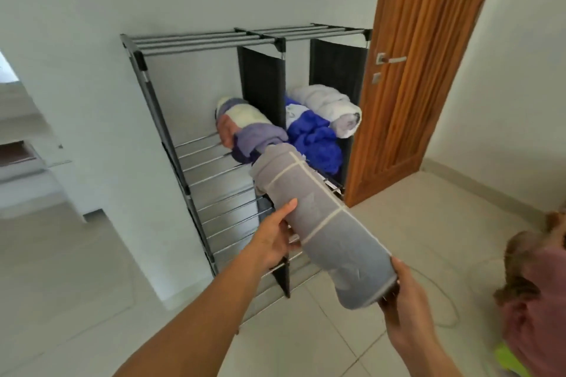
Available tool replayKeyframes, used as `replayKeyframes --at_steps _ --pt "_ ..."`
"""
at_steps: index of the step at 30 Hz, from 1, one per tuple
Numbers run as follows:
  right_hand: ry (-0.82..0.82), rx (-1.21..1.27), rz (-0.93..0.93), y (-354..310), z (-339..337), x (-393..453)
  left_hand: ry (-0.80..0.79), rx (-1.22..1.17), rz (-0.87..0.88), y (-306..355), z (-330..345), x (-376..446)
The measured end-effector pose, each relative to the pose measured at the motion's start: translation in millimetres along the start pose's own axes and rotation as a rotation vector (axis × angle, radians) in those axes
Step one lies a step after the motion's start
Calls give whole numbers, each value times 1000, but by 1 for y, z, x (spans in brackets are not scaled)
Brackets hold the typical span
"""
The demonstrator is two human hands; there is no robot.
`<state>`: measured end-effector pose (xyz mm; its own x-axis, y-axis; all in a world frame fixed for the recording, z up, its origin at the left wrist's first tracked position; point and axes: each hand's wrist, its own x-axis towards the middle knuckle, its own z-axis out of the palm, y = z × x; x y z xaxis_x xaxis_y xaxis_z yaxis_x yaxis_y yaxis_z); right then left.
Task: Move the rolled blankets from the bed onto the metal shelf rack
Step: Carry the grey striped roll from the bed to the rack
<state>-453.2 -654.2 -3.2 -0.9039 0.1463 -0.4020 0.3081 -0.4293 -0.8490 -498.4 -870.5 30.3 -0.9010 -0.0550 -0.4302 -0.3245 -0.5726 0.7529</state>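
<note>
Carrying grey rolled blanket (pixel 318 223) toward metal shelf rack (pixel 196 43); left hand (pixel 272 239) grips its middle, right hand (pixel 404 306) its near end. Three rolls already shelved; this one not yet placed; bed out of view

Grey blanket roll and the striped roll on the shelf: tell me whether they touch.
Cannot tell. In the head view the far end of the grey blanket roll overlaps the striped roll, hiding any contact or gap.

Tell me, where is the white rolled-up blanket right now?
In the head view, the white rolled blanket lies in the right compartment of the metal shelf rack, beside the blue blanket and near the wooden door.
</note>
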Motion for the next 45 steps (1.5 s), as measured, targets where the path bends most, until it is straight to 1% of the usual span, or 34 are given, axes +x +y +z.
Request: replayKeyframes --at_steps 4,7,10,13,16,20,23,25,27,30,35,39,43,45 --pt "-201 -29 55 -4 48 38 189 -98 159 30 -19 15" --pt "-327 -35 135 -4 84 58 330 -138 261 54 -31 25" --pt "-424 -65 220 2 117 68 416 -168 324 79 -46 32" --pt "-500 -97 262 3 148 76 467 -139 363 106 -56 44" --pt "-522 -136 289 4 180 87 540 -34 395 134 -62 59" --pt "-547 -144 360 10 220 95 673 107 377 174 -76 80" --pt "-538 -117 439 19 245 98 736 168 353 198 -85 94" --pt "-544 -82 483 24 257 99 758 230 336 206 -92 104" --pt "-556 -61 509 26 267 98 739 348 309 205 -98 112" --pt "-590 -55 482 26 281 97 698 465 282 201 -108 119" --pt "-602 -74 449 30 288 99 678 435 214 206 -120 123" --pt "-609 -43 395 30 291 93 700 490 276 208 -123 128" --pt "-619 -12 259 34 302 88 712 476 316 224 -118 130" --pt "-636 -4 261 34 311 91 722 519 313 232 -116 130"
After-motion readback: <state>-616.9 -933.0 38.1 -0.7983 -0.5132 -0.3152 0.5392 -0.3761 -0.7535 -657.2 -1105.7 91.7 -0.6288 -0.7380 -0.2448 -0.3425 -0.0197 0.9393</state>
